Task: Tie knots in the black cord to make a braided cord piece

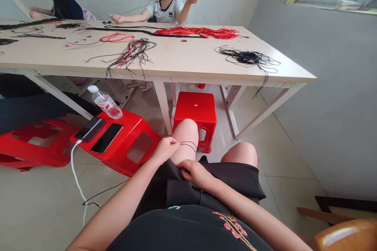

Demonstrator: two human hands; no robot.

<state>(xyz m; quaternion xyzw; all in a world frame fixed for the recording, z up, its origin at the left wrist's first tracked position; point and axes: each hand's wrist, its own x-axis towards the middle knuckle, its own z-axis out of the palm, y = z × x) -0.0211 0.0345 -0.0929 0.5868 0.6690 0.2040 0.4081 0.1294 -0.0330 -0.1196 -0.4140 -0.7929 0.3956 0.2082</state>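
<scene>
My left hand (pixel 167 150) is closed in a pinch above my bare left thigh. From its fingertips a thin black cord (pixel 188 143) runs across the thigh just behind the knee, in two strands that curve near the inner side. Lower down, my right hand (pixel 196 173) rests against the thigh and the hem of my black shorts (pixel 232 176). Its fingers are curled together, and whatever they grip is hidden. A further length of black cord (pixel 107 191) trails to the left from beneath my left forearm towards the floor.
Ahead stands a table (pixel 200 60) with a black cord bundle (pixel 247 57), red cords (pixel 200 32) and mixed cords (pixel 132 53). A red stool (pixel 132 125) holds a water bottle (pixel 106 102), a phone (pixel 107 138) and a cabled power bank (pixel 90 128). Across, a person (pixel 167 8) stretches a cord.
</scene>
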